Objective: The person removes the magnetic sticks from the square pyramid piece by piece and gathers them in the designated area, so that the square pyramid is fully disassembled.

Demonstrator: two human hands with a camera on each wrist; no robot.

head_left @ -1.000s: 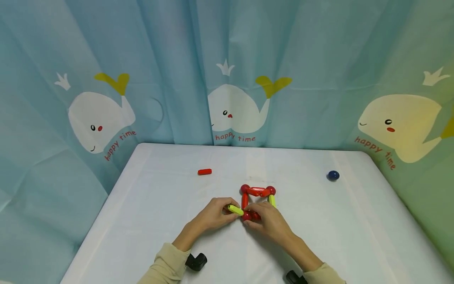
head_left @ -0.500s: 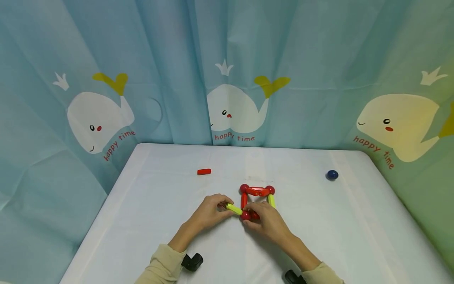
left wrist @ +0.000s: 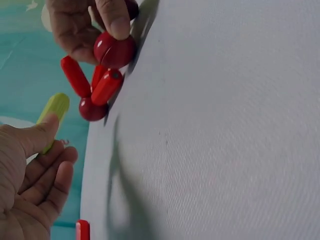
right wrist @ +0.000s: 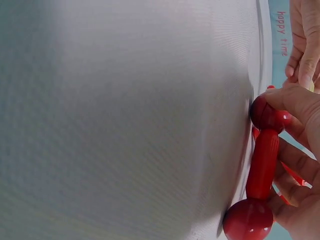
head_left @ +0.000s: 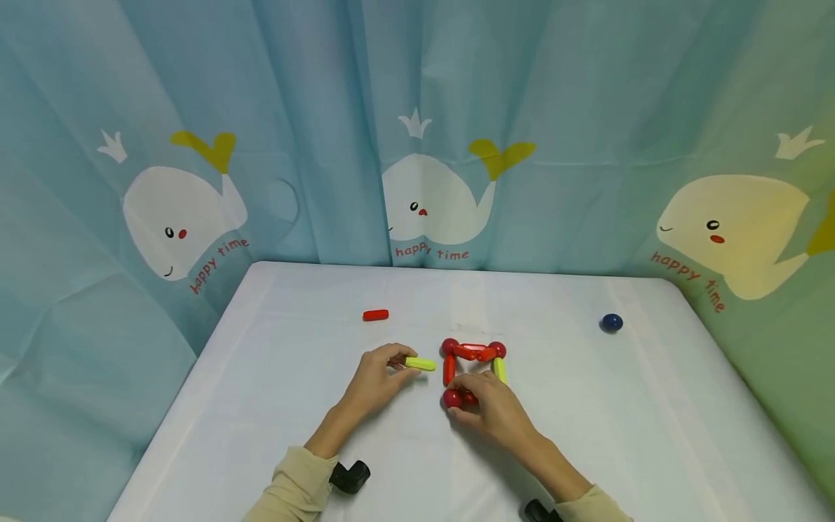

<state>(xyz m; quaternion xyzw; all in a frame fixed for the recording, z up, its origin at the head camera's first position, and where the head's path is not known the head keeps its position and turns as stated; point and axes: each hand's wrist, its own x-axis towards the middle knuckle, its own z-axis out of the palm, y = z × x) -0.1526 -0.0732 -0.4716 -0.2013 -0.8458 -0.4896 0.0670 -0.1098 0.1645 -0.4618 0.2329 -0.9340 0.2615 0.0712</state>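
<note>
My left hand (head_left: 375, 377) pinches a yellow-green rod (head_left: 420, 364) between thumb and fingers, raised to the left of a toy frame of rods and balls. My right hand (head_left: 492, 406) grips the frame's near-left red ball (head_left: 451, 398), its thumb on the ball in the right wrist view. A red rod (right wrist: 262, 165) joins that ball to another red ball (right wrist: 248, 220). The frame's left red rod (head_left: 449, 370) reaches from the far-left red ball (head_left: 450, 346) toward the held ball; its bare end shows in the left wrist view. Another yellow-green rod (head_left: 499, 368) forms the right side.
A loose red rod (head_left: 375, 315) lies farther back on the white table (head_left: 293, 326). At the back right sits a dark blue ball (head_left: 611, 322). Behind the table hangs a whale-print curtain (head_left: 339, 145). Black wrist devices (head_left: 350, 477) sit at both wrists.
The left hand has drawn the yellow-green rod off the near-left ball, moving it left and away from me. The right hand has stayed at that ball.
</note>
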